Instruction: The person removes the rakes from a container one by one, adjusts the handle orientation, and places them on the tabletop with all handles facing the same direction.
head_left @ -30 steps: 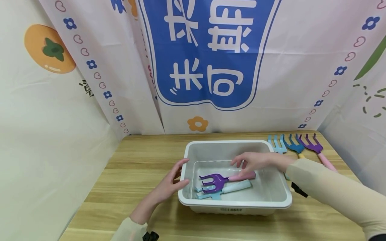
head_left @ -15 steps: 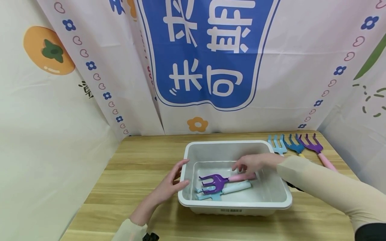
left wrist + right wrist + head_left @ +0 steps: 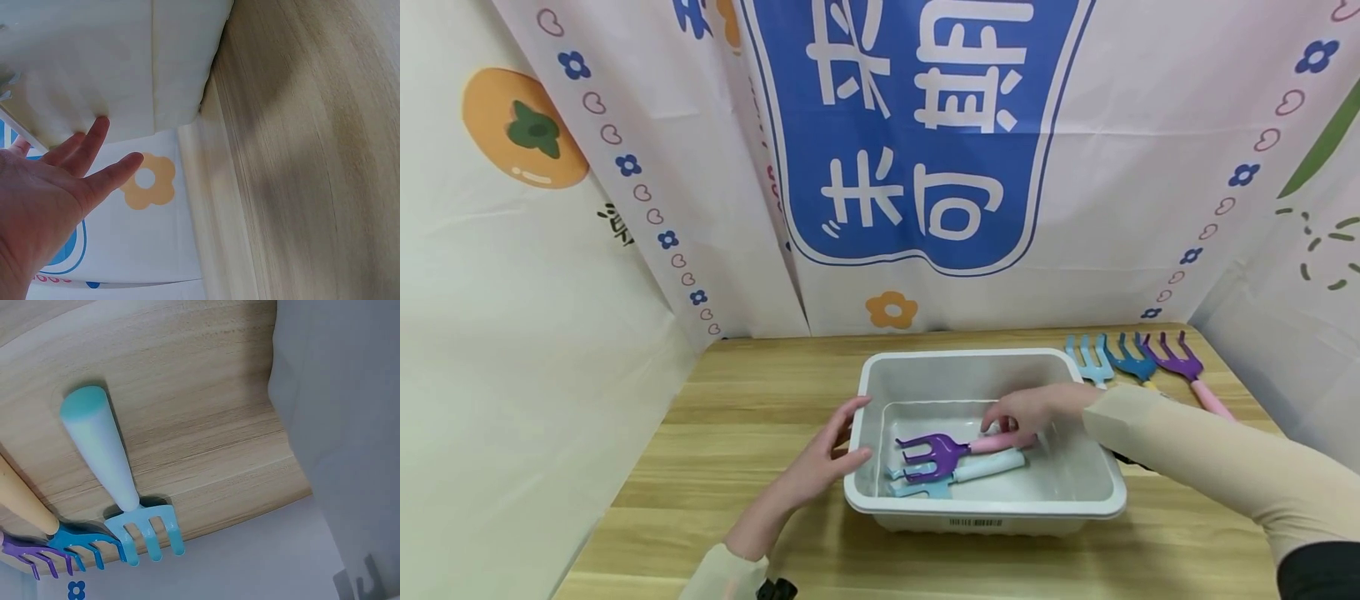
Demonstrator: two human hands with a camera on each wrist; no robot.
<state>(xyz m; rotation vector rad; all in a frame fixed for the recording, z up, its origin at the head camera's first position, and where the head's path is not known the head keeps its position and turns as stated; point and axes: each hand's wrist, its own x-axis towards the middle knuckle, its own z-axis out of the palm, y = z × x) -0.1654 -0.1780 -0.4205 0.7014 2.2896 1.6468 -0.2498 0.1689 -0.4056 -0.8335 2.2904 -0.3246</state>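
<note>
A white printed backdrop (image 3: 1150, 192) is hung behind the wood-grain table (image 3: 760, 408). On the table a pale rectangular bin (image 3: 985, 507) is placed, its long side turned toward the wearer. The left hand (image 3: 823, 458) is spread wide at the left end of the bin; fingertips are seen against the outer wall in the left wrist view, and nothing is held. The right hand (image 3: 1028, 410) is lowered inside the bin at the pink handle of the purple rake (image 3: 945, 452). Its fingers are bent downward and the thumb is laid over the handle; whether the handle is firmly pinched cannot be told. The purple rake is located on the bin floor, its head laid across that of a pale-blue rake (image 3: 990, 465). Outside, beyond the bin's right end, a second purple rake (image 3: 1210, 400), a light-blue rake (image 3: 103, 453) and a blue rake (image 3: 28, 501) are found side by side. A barcode (image 3: 975, 522) is noted on the bin's near side.
</note>
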